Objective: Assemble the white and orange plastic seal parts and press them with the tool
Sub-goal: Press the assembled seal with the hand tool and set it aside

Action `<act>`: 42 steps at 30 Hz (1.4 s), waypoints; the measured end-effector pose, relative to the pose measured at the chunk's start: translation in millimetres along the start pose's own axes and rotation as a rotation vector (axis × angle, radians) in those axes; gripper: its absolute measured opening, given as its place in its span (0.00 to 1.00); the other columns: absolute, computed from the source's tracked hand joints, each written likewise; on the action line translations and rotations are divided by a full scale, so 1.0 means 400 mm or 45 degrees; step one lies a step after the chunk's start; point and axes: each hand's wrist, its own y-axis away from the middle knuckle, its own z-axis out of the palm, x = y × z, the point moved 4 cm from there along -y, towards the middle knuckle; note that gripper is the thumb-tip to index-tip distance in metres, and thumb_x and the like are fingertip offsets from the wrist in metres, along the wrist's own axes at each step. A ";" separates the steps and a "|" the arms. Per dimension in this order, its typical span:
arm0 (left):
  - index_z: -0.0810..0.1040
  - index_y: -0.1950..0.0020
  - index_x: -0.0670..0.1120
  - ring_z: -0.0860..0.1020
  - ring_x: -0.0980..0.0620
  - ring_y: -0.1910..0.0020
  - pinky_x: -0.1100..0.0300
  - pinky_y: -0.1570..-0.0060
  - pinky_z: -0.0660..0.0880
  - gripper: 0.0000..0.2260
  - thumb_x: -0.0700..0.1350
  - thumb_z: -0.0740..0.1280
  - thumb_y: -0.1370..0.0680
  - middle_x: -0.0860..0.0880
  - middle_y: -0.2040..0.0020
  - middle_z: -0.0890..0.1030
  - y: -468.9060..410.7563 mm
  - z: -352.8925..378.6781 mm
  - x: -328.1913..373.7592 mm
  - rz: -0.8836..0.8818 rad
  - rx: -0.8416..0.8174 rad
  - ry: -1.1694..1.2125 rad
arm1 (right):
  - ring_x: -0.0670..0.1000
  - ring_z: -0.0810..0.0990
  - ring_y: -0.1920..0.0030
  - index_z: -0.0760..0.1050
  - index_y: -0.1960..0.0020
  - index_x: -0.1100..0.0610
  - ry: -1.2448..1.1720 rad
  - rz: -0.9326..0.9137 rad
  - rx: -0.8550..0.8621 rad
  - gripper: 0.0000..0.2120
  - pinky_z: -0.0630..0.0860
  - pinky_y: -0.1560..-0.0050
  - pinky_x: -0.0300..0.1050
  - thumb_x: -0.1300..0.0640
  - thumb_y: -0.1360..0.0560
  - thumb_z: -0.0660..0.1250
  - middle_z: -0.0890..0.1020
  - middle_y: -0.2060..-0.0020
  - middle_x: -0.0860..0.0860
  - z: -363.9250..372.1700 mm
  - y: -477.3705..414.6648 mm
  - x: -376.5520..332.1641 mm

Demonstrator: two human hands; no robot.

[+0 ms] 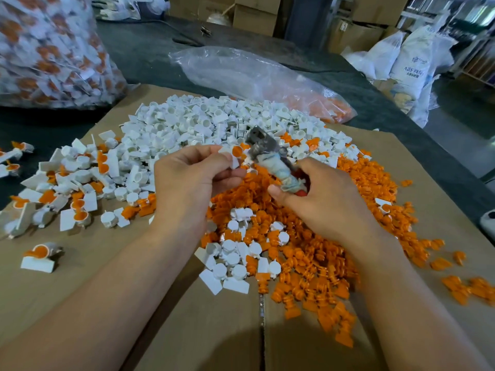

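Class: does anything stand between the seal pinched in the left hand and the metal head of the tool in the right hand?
Nothing visible does. The left hand pinches the seal right beside the tool; the right hand holds it by its wrapped handle. No loose part lies between them.

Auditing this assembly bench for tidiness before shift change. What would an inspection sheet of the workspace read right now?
Surface: flattened cardboard laid over a dark table.
Job's things: white parts pile; orange parts pile; assembled seals scattered at left.
Clutter: clear plastic bag holding orange parts behind the piles; big bag of seals far left.
Hands: left hand pinches a white and orange seal; right hand grips the tool by its wrapped handle, with the tool's head beside that seal.
Cables: what looks like a dark cable on the table at the back.
Surroundings: cardboard boxes; white sacks.
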 end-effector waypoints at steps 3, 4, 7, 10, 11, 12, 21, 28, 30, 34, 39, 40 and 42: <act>0.80 0.60 0.41 0.83 0.49 0.69 0.67 0.73 0.76 0.06 0.32 0.67 0.27 0.46 0.71 0.82 0.003 0.000 0.000 -0.011 -0.004 -0.054 | 0.47 0.69 0.63 0.68 0.53 0.53 -0.011 0.108 0.037 0.21 0.60 0.69 0.40 0.35 0.33 0.62 0.69 0.65 0.44 -0.009 -0.009 0.030; 0.80 0.60 0.42 0.82 0.49 0.69 0.66 0.72 0.76 0.06 0.32 0.68 0.27 0.46 0.71 0.82 0.005 0.001 0.001 0.004 -0.014 -0.089 | 0.47 0.69 0.62 0.68 0.53 0.53 0.002 0.138 0.042 0.22 0.60 0.69 0.39 0.36 0.32 0.63 0.70 0.64 0.44 -0.012 -0.011 0.039; 0.81 0.62 0.44 0.81 0.50 0.72 0.65 0.72 0.76 0.07 0.33 0.69 0.27 0.46 0.70 0.82 0.012 0.005 0.007 0.057 -0.042 -0.191 | 0.48 0.69 0.59 0.70 0.49 0.54 0.038 0.205 0.059 0.23 0.60 0.69 0.40 0.36 0.31 0.64 0.71 0.62 0.46 -0.016 -0.019 0.064; 0.81 0.64 0.46 0.80 0.50 0.74 0.63 0.74 0.76 0.10 0.32 0.70 0.28 0.46 0.72 0.81 0.014 0.009 0.009 0.064 -0.056 -0.239 | 0.49 0.70 0.58 0.71 0.46 0.56 0.080 0.262 0.064 0.26 0.62 0.67 0.43 0.36 0.31 0.64 0.72 0.59 0.47 -0.016 -0.026 0.084; 0.81 0.65 0.47 0.80 0.50 0.74 0.63 0.74 0.76 0.11 0.32 0.70 0.29 0.46 0.72 0.81 0.015 0.009 0.010 0.061 -0.063 -0.243 | 0.49 0.70 0.57 0.71 0.45 0.56 0.102 0.273 0.061 0.27 0.62 0.65 0.44 0.35 0.32 0.64 0.72 0.58 0.48 -0.015 -0.027 0.089; 0.81 0.65 0.47 0.80 0.50 0.75 0.63 0.74 0.76 0.11 0.32 0.70 0.29 0.46 0.72 0.81 0.016 0.009 0.011 0.059 -0.070 -0.245 | 0.49 0.70 0.56 0.71 0.44 0.56 0.126 0.279 0.058 0.28 0.62 0.64 0.44 0.35 0.32 0.64 0.72 0.57 0.48 -0.013 -0.029 0.094; 0.82 0.65 0.47 0.79 0.50 0.76 0.63 0.74 0.77 0.12 0.31 0.69 0.30 0.45 0.72 0.81 0.024 0.013 0.015 0.038 -0.117 -0.246 | 0.51 0.71 0.54 0.71 0.42 0.57 0.267 0.271 0.008 0.31 0.63 0.60 0.43 0.34 0.34 0.66 0.76 0.50 0.53 0.007 -0.035 0.105; 0.82 0.64 0.45 0.78 0.51 0.76 0.64 0.74 0.76 0.10 0.30 0.69 0.30 0.45 0.73 0.80 0.023 0.012 0.014 0.017 -0.118 -0.247 | 0.55 0.72 0.43 0.70 0.39 0.57 0.359 0.250 -0.062 0.37 0.68 0.48 0.48 0.31 0.36 0.65 0.75 0.45 0.54 0.022 -0.038 0.097; 0.82 0.63 0.45 0.78 0.51 0.76 0.64 0.74 0.76 0.09 0.30 0.69 0.30 0.45 0.73 0.80 0.023 0.011 0.013 0.011 -0.111 -0.251 | 0.55 0.72 0.43 0.70 0.39 0.57 0.357 0.245 -0.075 0.37 0.68 0.47 0.48 0.31 0.36 0.65 0.75 0.45 0.54 0.024 -0.037 0.096; 0.80 0.60 0.42 0.80 0.51 0.74 0.65 0.75 0.76 0.06 0.32 0.68 0.28 0.45 0.71 0.82 0.020 0.005 0.008 -0.049 -0.082 -0.186 | 0.55 0.70 0.40 0.68 0.36 0.57 0.332 0.252 -0.115 0.39 0.67 0.43 0.49 0.31 0.36 0.64 0.74 0.40 0.55 0.027 -0.037 0.096; 0.74 0.53 0.38 0.83 0.50 0.64 0.66 0.68 0.78 0.04 0.32 0.61 0.24 0.43 0.64 0.84 -0.009 -0.027 0.024 -0.115 0.131 0.446 | 0.55 0.69 0.39 0.67 0.34 0.57 0.322 0.258 -0.141 0.40 0.67 0.42 0.49 0.31 0.36 0.64 0.73 0.39 0.55 0.027 -0.036 0.095; 0.73 0.52 0.37 0.84 0.49 0.62 0.66 0.67 0.78 0.04 0.32 0.60 0.23 0.42 0.63 0.84 -0.016 -0.037 0.030 -0.106 0.192 0.581 | 0.55 0.69 0.38 0.67 0.34 0.57 0.319 0.259 -0.143 0.40 0.67 0.42 0.49 0.31 0.36 0.64 0.72 0.39 0.55 0.027 -0.036 0.095; 0.72 0.48 0.35 0.84 0.47 0.60 0.64 0.65 0.78 0.06 0.34 0.58 0.22 0.41 0.62 0.84 -0.025 -0.056 0.037 -0.097 0.278 0.791 | 0.56 0.68 0.37 0.66 0.33 0.57 0.317 0.263 -0.150 0.40 0.66 0.40 0.50 0.31 0.35 0.63 0.72 0.38 0.55 0.028 -0.035 0.093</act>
